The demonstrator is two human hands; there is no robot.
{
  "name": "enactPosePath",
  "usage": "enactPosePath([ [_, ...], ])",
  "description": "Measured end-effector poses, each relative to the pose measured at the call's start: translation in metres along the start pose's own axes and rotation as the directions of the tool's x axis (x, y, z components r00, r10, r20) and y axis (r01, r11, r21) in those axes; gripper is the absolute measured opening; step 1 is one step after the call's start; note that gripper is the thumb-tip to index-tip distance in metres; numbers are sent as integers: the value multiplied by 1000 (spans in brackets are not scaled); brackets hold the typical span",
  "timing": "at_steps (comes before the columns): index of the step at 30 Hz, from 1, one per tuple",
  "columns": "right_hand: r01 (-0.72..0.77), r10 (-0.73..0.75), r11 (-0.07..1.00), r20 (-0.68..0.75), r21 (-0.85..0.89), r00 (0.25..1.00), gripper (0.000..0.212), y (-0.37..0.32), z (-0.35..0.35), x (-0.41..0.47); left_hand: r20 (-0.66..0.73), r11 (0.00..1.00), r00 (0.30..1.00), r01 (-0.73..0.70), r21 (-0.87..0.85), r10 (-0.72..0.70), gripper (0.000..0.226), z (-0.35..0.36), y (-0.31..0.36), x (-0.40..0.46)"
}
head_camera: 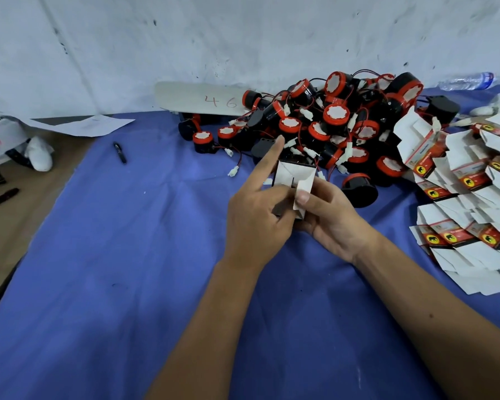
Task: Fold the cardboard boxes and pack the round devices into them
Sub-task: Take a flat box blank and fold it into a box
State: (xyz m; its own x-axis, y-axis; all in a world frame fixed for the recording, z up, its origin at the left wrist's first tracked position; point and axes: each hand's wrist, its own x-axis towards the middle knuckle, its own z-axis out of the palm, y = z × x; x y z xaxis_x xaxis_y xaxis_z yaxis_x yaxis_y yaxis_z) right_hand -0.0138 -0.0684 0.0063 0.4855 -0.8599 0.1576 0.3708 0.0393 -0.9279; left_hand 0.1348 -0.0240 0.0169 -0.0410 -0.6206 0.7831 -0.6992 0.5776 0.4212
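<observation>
A small cardboard box (295, 176) with white inner flaps is held between both hands above the blue cloth (127, 255). My left hand (257, 215) grips its left side, thumb on a flap, index finger pointing up toward the pile. My right hand (329, 217) holds the box from the right and below, thumb pressing a white flap. Behind the box lies a heap of round black devices with red rims (335, 119), red wires and white plugs. Flat unfolded boxes (468, 203), white inside and red, black and yellow outside, are piled at the right.
A black pen (119, 153) lies on the cloth at the left. A white board marked 46 (202, 99) leans at the wall. Paper (84, 125), a white cloth bundle (41, 157) and a dark marker (0, 199) sit at the far left. A plastic bottle (468, 81) lies at the back right.
</observation>
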Motion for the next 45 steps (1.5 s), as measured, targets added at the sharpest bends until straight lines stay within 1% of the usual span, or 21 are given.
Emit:
enactPosePath([
  [2, -1, 0, 999, -18, -35, 1000, 51, 0, -1, 1, -12, 999, 1000, 15, 28, -15, 15, 3, -2, -2],
  [3, -1, -1, 999, -26, -49, 1000, 50, 0, -1, 1, -24, 1000, 1000, 16, 17, -16, 14, 4, -2, -2],
  [5, -2, 0, 999, -43, -42, 999, 47, 0, -3, 2, -35, 999, 999, 4, -38, -5, 5, 4, -3, -3],
  [6, 0, -1, 1000, -56, -21, 998, 43, 0, -4, 2, -30, 996, 999, 9, -86, -11, 10, 5, -4, -3],
  [8, 11, -10, 1000, -108, 4, 994, 35, -2, -7, 3, 49, 972, 996, 81, -222, -72, 46, 5, -5, -2],
  [10, 12, -11, 1000, -152, 4, 988, 33, -3, -10, 4, 182, 936, 976, 173, -306, -121, 77, 4, -8, -2],
  [12, 7, -8, 1000, -154, -8, 988, 34, -2, -13, 4, 256, 940, 958, 199, -278, -127, 94, 4, -13, -3],
  [14, -15, 9, 999, -136, -45, 991, 37, -1, -14, 5, 266, 952, 953, 207, -226, -144, 102, 4, -16, -4],
  [16, -27, 18, 995, -95, -94, 995, 36, 1, -15, 5, 268, 955, 949, 222, -199, -165, 103, 3, -18, -3],
  [18, -2, -5, 991, -57, -131, 998, 34, 2, -15, 6, 253, 964, 953, 209, -162, -164, 100, 3, -20, -3],
  [19, 13, -24, 987, -63, -163, 998, 35, 2, -14, 7, 236, 971, 958, 200, -129, -166, 97, 2, -20, -2],
  [22, 64, -131, 939, -180, -337, 975, 46, 2, -11, 8, 158, 980, 968, 200, -25, -193, 92, 0, -20, -2],
  [23, 79, -168, 923, -211, -376, 963, 48, 2, -10, 8, 135, 980, 971, 198, -5, -196, 91, 0, -20, -2],
  [25, 115, -209, 909, -201, -400, 957, 37, 3, -9, 7, 109, 984, 977, 178, 32, -180, 88, 1, -21, -2],
  [27, 127, -211, 907, -171, -402, 963, 26, 4, -7, 6, 89, 988, 985, 140, 71, -146, 83, 3, -21, -3],
  [30, 107, -203, 901, -193, -420, 960, 17, 3, -4, 5, 72, 990, 992, 92, 106, -99, 81, 7, -22, -5],
  [34, 80, -210, 879, -230, -470, 950, 14, 3, 0, 5, 72, 988, 995, 58, 146, -69, 82, 11, -24, -5],
  [38, 22, -210, 781, -230, -624, 950, 22, 5, 2, 7, 54, 983, 996, 59, 171, -70, 72, 13, -27, -5],
  [41, 8, -211, 755, -231, -656, 950, 23, 4, 2, 8, 70, 982, 993, 82, 170, -95, 76, 12, -30, -6],
  [45, 11, -276, 719, -271, -695, 922, 21, 2, 4, 6, 67, 985, 994, 72, 159, -83, 78, 12, -29, -5],
])
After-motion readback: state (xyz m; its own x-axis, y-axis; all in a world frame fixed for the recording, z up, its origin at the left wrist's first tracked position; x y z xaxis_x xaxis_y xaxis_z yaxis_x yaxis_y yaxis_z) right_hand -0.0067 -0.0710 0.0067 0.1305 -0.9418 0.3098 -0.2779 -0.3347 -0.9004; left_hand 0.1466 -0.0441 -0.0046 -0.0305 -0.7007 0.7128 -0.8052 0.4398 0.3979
